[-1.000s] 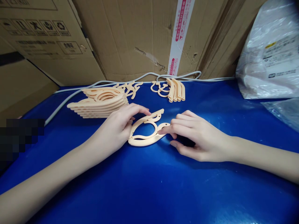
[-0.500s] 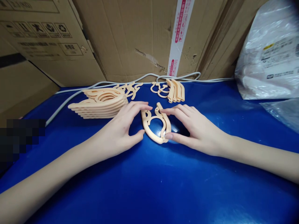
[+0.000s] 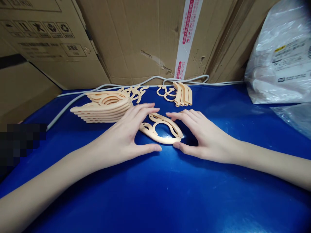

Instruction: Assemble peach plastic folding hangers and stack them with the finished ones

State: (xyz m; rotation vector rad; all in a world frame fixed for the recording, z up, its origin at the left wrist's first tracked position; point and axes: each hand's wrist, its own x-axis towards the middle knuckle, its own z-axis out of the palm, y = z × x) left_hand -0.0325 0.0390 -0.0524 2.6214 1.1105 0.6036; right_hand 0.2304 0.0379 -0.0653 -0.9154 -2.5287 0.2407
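Note:
A cream plastic folding hanger (image 3: 167, 140) lies folded on the blue table, its curved arms around the ring of its hook and its joined end toward the right. My left hand (image 3: 132, 129) is at its left, fingers and thumb apart around that end. On the other side my right hand (image 3: 198, 134) has its fingers spread, with the thumb tip close to or touching the joined end. Neither hand grips the hanger. Left of my left hand is a stack of folded cream hangers (image 3: 104, 111), partly hidden behind that hand.
Behind the hands lie loose hanger hooks (image 3: 137, 94), more hooks (image 3: 167, 94) and several hanger arms (image 3: 183, 94). A grey cable (image 3: 102, 86) runs along the back edge. Cardboard boxes (image 3: 145, 35) form a wall there. A plastic bag (image 3: 282, 58) stands at the right.
The hanger has turned on the table, so its open end now points left instead of away from me. My left thumb has moved right, and the right fingertips have left the hanger.

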